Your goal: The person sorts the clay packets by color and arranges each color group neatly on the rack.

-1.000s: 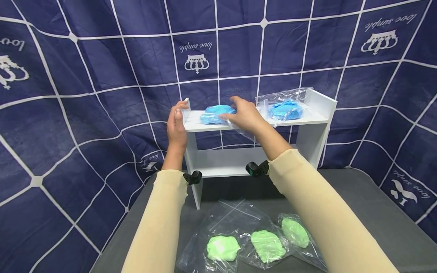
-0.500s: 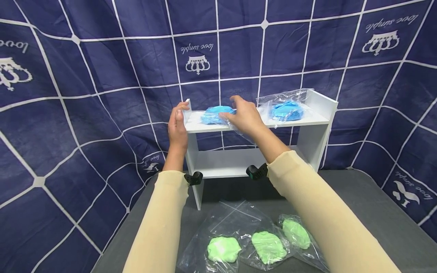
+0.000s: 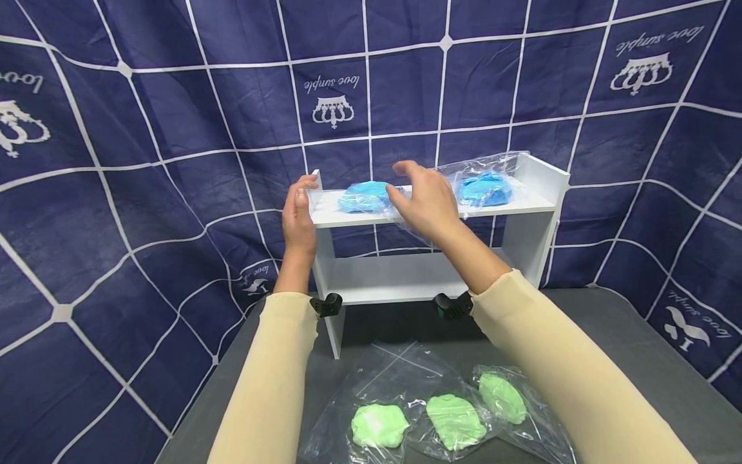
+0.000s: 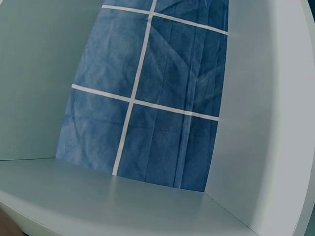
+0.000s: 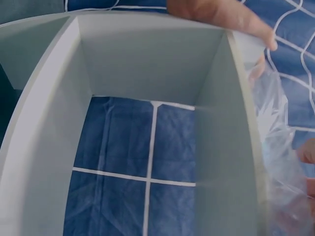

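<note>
One blue bundle (image 3: 362,196) lies partly behind the spread right hand (image 3: 428,198); the left hand (image 3: 298,216) grips the shelf (image 3: 382,278).

Bright and fairly even in the head view, with sharp glints on the clear bags (image 3: 400,370) at lower centre, a pale hot spot on the leftmost green lump (image 3: 379,425) and dark shadow on the tabletop (image 3: 400,325) under the white shelf (image 3: 382,277). Dimmer, cooler and softer in both wrist views, with shelf edges bowed toward the borders and hazy glare on the clear plastic (image 5: 275,142) at right in the right wrist view.
</note>
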The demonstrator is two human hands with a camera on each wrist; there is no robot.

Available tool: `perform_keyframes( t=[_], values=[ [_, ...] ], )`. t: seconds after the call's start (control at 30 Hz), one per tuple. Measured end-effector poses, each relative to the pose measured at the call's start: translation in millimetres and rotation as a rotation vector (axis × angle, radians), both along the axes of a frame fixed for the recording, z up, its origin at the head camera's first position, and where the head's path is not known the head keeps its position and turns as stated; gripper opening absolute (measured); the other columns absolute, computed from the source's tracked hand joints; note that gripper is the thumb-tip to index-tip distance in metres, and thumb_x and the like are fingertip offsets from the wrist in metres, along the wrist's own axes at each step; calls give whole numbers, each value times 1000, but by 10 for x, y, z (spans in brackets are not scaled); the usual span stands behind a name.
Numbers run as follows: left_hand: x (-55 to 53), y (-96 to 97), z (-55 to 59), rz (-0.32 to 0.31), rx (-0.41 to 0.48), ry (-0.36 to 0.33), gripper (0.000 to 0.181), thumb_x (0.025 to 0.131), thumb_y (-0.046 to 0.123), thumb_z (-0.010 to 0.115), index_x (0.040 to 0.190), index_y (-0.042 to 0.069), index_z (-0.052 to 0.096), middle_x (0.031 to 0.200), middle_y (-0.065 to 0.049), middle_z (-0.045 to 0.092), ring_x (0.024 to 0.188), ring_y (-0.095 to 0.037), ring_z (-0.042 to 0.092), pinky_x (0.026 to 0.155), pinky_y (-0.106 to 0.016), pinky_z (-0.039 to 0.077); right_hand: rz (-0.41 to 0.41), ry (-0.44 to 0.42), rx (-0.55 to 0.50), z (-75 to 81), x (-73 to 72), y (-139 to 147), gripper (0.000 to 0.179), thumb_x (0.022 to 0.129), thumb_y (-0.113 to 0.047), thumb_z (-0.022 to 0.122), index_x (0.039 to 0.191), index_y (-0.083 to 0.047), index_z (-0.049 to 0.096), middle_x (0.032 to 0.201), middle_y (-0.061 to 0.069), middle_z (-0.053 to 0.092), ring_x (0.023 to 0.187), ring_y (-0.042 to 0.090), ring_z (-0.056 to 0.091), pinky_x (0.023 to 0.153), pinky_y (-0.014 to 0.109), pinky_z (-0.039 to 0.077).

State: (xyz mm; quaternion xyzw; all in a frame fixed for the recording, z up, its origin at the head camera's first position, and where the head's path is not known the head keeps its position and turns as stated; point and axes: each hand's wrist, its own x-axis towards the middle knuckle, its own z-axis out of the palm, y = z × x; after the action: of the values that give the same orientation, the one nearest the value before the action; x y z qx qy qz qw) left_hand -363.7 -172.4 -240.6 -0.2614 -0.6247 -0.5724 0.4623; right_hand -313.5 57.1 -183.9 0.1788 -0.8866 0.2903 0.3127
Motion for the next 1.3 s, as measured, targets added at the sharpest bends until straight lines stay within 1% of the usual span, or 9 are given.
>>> perform_keyframes(
  t=[0.13, 0.23, 0.37, 0.47, 0.57, 0.77, 1.03, 1.13, 1.3],
  values=[
    [-8, -2, -1, -10, 0, 17, 49, 98, 34, 33, 103, -9, 55, 128, -21, 58, 131, -26, 49, 114, -29, 32, 2, 117, 3, -37, 124, 93, 42, 91, -33, 58, 129, -15, 58, 130, 3, 63, 121, 28, 53, 105, 44, 38],
    [-17, 5, 4, -18, 12, 36, 51, 98, 36, 35, 102, -10, 55, 126, -23, 59, 130, -33, 49, 114, -30, 33, 19, 243, -18, -75, 208, 180, 39, 89, -27, 60, 125, -12, 60, 129, 5, 63, 119, 30, 54, 103, 44, 39],
    [-10, 0, 0, -15, 17, 23, 52, 98, 37, 35, 103, -10, 55, 127, -23, 58, 131, -31, 48, 114, -29, 32, 26, 416, -75, -95, 291, 337, 36, 86, -21, 61, 120, -7, 63, 130, 8, 62, 119, 31, 53, 103, 43, 39],
    [6, -15, -11, 2, 10, -7, 49, 98, 36, 34, 104, -8, 56, 128, -20, 58, 132, -23, 48, 115, -28, 31, 4, 494, -133, -66, 341, 494, 36, 84, -20, 60, 118, -6, 64, 131, 9, 61, 121, 32, 51, 104, 44, 36],
    [10, -17, -19, -1, 16, -18, 46, 98, 29, 33, 104, -9, 56, 129, -21, 58, 133, -26, 46, 115, -29, 30, -36, 540, -185, -21, 372, 705, 37, 83, -18, 60, 118, -6, 65, 132, 10, 60, 122, 32, 49, 105, 43, 34],
    [-5, -1, -7, -19, 14, 2, 43, 98, 26, 32, 105, -10, 56, 130, -23, 57, 133, -32, 46, 115, -29, 30, -142, 506, -289, 20, 341, 1201, 37, 85, -19, 58, 120, -9, 65, 136, 5, 58, 127, 27, 45, 109, 38, 31],
    [-9, -6, -35, 18, -13, -33, 59, 97, 48, 34, 104, -6, 56, 130, -17, 59, 133, -23, 47, 114, -27, 32, -205, 328, -376, -192, 198, 1547, 40, 89, -26, 57, 128, -18, 60, 144, -6, 50, 133, 21, 40, 110, 39, 31],
    [-4, -10, -42, 32, -7, -48, 57, 98, 44, 33, 104, -7, 56, 130, -17, 58, 133, -22, 46, 115, -27, 30, -176, 258, -423, -267, 111, 1638, 40, 92, -26, 54, 132, -19, 56, 147, -10, 45, 138, 14, 38, 114, 35, 28],
    [3, -13, -16, 15, -7, -47, 44, 98, 23, 30, 106, -13, 53, 132, -25, 54, 135, -32, 42, 117, -30, 28, -84, 242, -502, -344, -20, 1753, 37, 99, -19, 45, 134, -14, 53, 150, -6, 42, 138, 8, 40, 115, 23, 28]
  ],
)
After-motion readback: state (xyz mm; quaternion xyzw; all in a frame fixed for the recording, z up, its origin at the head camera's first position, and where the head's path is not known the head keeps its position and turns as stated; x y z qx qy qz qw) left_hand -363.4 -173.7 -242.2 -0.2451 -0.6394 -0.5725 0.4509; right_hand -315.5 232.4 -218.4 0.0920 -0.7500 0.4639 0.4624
